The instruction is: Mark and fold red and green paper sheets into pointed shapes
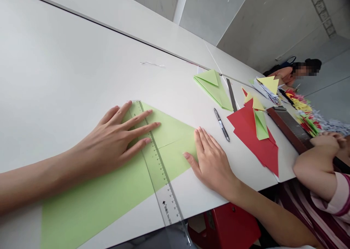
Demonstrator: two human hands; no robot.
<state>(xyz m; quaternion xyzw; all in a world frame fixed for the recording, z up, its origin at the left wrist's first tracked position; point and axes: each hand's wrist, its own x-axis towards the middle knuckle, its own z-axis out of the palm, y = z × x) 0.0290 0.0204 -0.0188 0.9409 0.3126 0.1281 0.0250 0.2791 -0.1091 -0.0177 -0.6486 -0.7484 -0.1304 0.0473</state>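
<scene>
A light green sheet of paper point(95, 205) lies on the white table, with a clear plastic ruler point(161, 168) laid across it. My left hand point(123, 134) rests flat with spread fingers over the ruler's upper part and the paper beside it. The ruler's lower end reaches past the table's front edge. To the right of the ruler, a pencil-thin line or crease shows on the paper. There my right hand point(212, 157) lies flat on the paper's right corner, fingers stretched out and thumb apart.
A black pen point(221, 125) lies right of my right hand. Beyond it are folded green paper point(214, 88) and red paper sheets point(257, 136). A dark box point(290, 128) and a co-worker's arm point(317, 165) are farther right. A red stool point(233, 225) stands below the table edge.
</scene>
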